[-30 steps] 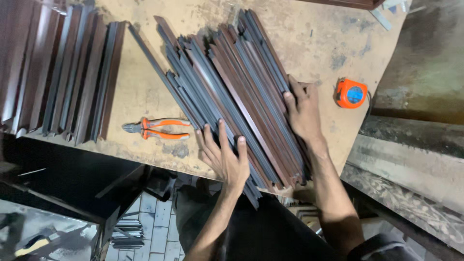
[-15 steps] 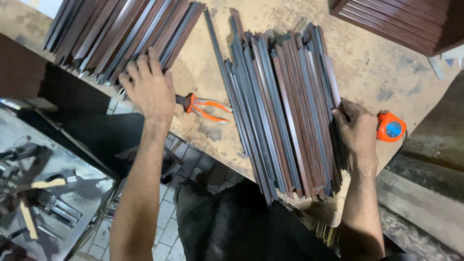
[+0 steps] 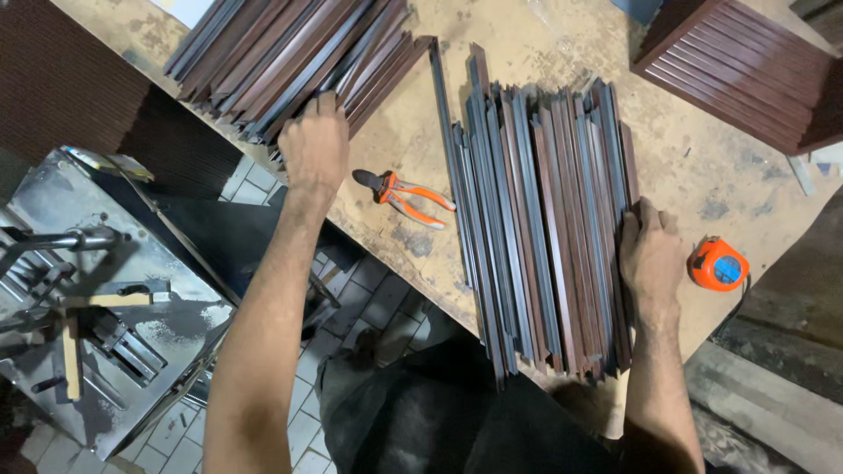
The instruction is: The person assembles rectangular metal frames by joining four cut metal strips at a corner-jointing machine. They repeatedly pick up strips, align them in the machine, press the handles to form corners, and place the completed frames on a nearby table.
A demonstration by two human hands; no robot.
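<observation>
Left hand (image 3: 313, 145): fingers curled over the near ends of the far-left stack of brown metal slats (image 3: 290, 57). Right hand (image 3: 652, 256): fingers flat, pressed to the right edge of the centre slat bundle (image 3: 540, 219). Orange-handled pliers (image 3: 406, 195) lay between on the desk (image 3: 694, 189). Judged step: drawing a slat; firm grip needed.

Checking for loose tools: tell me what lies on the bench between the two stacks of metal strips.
Orange-handled pliers lie on the bare bench between the stacks, seen in the head view.

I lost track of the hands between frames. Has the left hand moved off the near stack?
Yes. The left hand crossed left past the pliers to the far stack.
</observation>
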